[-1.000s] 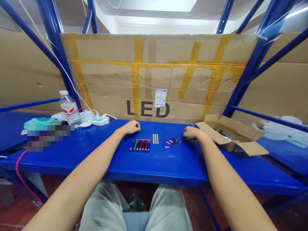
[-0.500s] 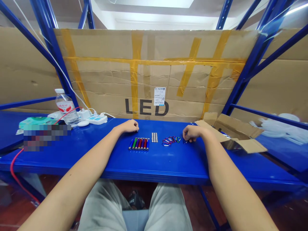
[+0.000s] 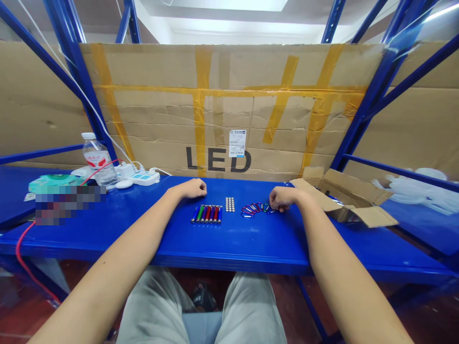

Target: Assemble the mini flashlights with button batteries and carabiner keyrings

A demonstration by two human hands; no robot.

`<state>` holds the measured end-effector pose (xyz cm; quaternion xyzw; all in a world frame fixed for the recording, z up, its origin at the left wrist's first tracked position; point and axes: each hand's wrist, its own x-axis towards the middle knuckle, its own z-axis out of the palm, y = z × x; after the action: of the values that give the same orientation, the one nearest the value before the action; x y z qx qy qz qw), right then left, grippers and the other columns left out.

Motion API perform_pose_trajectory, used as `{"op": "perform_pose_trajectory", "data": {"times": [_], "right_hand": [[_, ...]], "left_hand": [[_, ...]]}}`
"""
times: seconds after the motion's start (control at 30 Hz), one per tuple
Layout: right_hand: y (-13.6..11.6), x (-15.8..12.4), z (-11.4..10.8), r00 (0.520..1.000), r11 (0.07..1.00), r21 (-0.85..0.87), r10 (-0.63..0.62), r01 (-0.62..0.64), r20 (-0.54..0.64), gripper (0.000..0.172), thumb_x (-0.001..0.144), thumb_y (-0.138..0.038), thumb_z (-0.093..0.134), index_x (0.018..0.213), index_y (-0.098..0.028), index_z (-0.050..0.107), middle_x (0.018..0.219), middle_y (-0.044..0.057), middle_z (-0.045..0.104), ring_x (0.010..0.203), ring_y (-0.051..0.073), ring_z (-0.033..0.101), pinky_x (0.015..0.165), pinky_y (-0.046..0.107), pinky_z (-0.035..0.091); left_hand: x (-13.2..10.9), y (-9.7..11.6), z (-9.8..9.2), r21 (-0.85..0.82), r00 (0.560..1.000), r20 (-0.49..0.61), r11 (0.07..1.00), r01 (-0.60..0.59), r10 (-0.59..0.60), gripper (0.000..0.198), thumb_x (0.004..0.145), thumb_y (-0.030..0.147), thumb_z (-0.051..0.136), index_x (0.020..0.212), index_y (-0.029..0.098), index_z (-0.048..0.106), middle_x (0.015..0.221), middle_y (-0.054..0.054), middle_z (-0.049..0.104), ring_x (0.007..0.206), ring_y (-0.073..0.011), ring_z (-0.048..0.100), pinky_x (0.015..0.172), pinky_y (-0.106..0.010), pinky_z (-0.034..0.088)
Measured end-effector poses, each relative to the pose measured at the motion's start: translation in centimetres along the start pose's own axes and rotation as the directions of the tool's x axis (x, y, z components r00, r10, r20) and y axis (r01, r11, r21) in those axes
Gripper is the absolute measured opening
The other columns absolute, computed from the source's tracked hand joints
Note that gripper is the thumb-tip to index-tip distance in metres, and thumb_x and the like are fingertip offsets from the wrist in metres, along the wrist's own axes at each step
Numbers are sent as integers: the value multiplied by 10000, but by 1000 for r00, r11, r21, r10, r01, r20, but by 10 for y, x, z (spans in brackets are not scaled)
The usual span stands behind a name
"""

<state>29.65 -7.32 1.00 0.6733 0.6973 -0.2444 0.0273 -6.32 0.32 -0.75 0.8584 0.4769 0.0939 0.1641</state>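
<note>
My left hand (image 3: 194, 188) rests closed on the blue table, behind a row of small metal tubes (image 3: 207, 215) in blue, green and red that look like mini flashlights. A tiny dark thing shows at its fingertips, too small to name. Several silver button cells (image 3: 230, 204) stand in a neat block at the middle. To their right lies a curved row of coloured carabiners (image 3: 247, 210). At the right end of that row my right hand (image 3: 282, 198) has its fingers pinched on a blue carabiner (image 3: 270, 211), which is partly hidden under them.
An open cardboard box (image 3: 353, 198) stands at the right with small items inside. To the left are a water bottle (image 3: 98, 160), a white power strip (image 3: 145, 177) and a green packet (image 3: 53, 183). A large cardboard sheet (image 3: 161, 114) closes off the back.
My right hand has moved slightly left, bringing the blue carabiner up beside the green one at the end of the row. My left hand has stayed in place.
</note>
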Motion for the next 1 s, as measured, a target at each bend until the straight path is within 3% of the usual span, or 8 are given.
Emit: {"op": "perform_pose_trajectory", "data": {"times": [0.3,0.53,0.7,1.0], "right_hand": [[2,-1,-2,1000,999,46,-3,3,-11,57,689,-104,588,708,-148,618,562,9,601,473,109,527,474,220,401],[7,3,-6,981,988,157,22,9,-192,98,752,-112,557,819,-149,618,637,19,605,503,102,530,452,206,380],[6,5,-4,981,992,127,0,25,-193,152,764,-102,508,857,-135,623,623,13,586,477,101,513,441,215,382],[3,2,-3,984,990,141,12,14,-180,177,768,-80,500,883,-133,624,641,-1,586,458,79,508,432,200,377]], "left_hand": [[2,-7,-3,-44,999,8,998,-38,38,164,717,288,579,795,175,670,832,-36,704,749,-160,608,670,-250,427],[-20,-8,-9,-189,989,136,982,-29,56,166,654,214,557,749,159,682,726,-22,677,654,-142,593,657,-257,446],[-35,-8,-14,-244,975,218,970,7,48,208,615,211,560,745,162,715,727,-18,685,663,-138,578,664,-253,440],[-36,-2,-18,-223,959,278,975,9,55,230,609,227,573,760,163,734,727,-11,685,647,-122,535,630,-231,398]]}}
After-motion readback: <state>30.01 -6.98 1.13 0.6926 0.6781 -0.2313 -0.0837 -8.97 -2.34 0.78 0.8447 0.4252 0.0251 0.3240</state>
